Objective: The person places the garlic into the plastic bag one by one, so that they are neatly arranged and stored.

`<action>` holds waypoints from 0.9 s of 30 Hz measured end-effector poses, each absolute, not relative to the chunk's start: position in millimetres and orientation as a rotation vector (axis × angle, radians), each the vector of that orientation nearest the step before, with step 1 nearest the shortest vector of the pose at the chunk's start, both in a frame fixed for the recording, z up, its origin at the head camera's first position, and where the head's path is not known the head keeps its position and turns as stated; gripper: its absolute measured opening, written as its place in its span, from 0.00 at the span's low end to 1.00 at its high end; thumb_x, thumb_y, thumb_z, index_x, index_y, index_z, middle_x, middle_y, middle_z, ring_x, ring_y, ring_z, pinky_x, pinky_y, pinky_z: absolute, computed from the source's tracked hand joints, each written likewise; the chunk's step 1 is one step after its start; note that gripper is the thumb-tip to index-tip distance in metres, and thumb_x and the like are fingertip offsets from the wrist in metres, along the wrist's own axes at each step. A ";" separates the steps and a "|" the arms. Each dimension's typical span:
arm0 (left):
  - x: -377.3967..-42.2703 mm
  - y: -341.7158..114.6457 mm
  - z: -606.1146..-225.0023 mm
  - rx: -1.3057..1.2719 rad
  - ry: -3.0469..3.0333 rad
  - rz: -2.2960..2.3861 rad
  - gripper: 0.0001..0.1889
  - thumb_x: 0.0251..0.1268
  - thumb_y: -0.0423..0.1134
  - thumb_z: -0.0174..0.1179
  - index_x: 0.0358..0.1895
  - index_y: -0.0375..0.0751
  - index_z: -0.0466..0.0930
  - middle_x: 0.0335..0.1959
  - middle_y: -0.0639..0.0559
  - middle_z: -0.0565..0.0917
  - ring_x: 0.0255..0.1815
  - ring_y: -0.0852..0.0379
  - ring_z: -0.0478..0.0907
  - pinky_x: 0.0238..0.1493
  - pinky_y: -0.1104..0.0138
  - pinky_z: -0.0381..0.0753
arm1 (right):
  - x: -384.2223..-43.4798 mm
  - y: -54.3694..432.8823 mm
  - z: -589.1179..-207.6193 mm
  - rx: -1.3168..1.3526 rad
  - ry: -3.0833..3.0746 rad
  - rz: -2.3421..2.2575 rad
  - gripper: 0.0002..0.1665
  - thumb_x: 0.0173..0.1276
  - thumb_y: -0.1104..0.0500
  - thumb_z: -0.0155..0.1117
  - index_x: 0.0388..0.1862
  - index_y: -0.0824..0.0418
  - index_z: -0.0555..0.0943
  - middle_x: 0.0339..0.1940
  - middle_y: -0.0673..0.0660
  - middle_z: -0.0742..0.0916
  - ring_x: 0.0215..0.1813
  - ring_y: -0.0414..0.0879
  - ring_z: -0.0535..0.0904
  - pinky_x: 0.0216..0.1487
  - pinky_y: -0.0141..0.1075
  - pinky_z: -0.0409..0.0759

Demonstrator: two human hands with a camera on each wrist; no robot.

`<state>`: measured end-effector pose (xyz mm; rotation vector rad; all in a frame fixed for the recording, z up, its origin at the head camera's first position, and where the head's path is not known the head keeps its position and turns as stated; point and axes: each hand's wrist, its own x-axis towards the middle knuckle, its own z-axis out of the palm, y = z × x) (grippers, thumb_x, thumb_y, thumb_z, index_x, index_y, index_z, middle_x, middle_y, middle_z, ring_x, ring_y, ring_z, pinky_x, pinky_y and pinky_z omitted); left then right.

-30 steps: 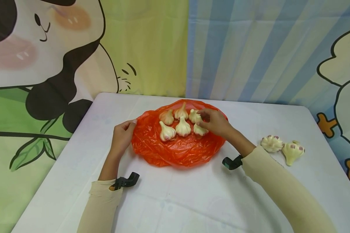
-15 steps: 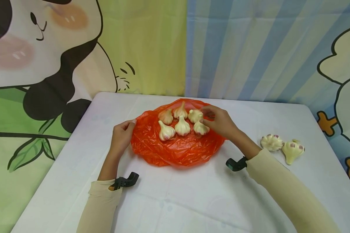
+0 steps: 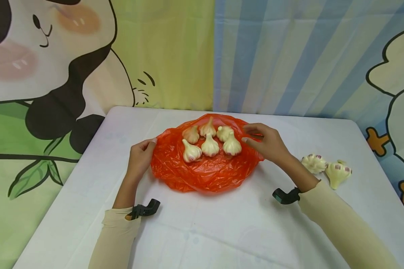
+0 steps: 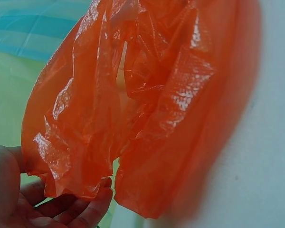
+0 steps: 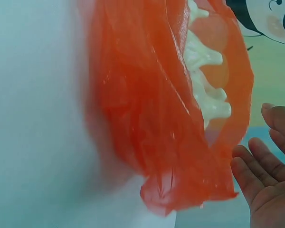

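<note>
Several white garlic bulbs (image 3: 210,145) sit grouped in the mouth of a crinkled red plastic bag (image 3: 202,177), which lies spread on the white table. At the bag's left edge my left hand (image 3: 139,158) pinches the film between thumb and fingers; the left wrist view has the bag edge (image 4: 66,161) hanging over those fingers. My right hand (image 3: 267,144) hovers at the bag's right edge, thumb and fingers apart, holding nothing. Beside it is the front right bulb (image 3: 232,145), stem upward. In the right wrist view, bulb stems (image 5: 209,57) show past the bag's rim.
Two more garlic bulbs, one lying on its side (image 3: 338,173) and one next to it (image 3: 314,163), rest on the table to the right, near my right forearm. Behind the table's far edge hangs a printed cartoon curtain (image 3: 175,56).
My right hand has let go of the front right bulb and drawn back to the right. The left hand has kept its place at the bag's edge.
</note>
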<state>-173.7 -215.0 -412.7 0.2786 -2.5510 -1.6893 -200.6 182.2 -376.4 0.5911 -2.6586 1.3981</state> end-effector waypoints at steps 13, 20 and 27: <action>-173.9 -214.4 -413.3 0.294 -2.566 -1.691 0.30 0.71 0.60 0.49 0.56 0.37 0.82 0.49 0.44 0.81 0.45 0.51 0.72 0.44 0.68 0.75 | -174.0 223.3 -383.2 0.678 -2.591 1.200 0.14 0.66 0.64 0.67 0.50 0.67 0.81 0.47 0.59 0.85 0.50 0.51 0.81 0.50 0.36 0.78; -174.9 -213.6 -412.2 0.294 -2.570 -1.671 0.29 0.71 0.60 0.49 0.56 0.38 0.82 0.48 0.45 0.82 0.45 0.52 0.72 0.42 0.68 0.75 | -154.2 244.7 -389.2 0.715 -2.558 1.118 0.14 0.63 0.68 0.69 0.48 0.64 0.83 0.45 0.56 0.86 0.48 0.47 0.82 0.49 0.24 0.75; -174.7 -214.8 -414.8 0.289 -2.571 -1.651 0.30 0.72 0.60 0.49 0.57 0.37 0.81 0.49 0.45 0.82 0.46 0.52 0.73 0.45 0.67 0.75 | -143.1 262.1 -389.2 0.672 -2.523 1.128 0.16 0.61 0.72 0.69 0.48 0.63 0.83 0.44 0.59 0.86 0.48 0.34 0.79 0.49 0.20 0.73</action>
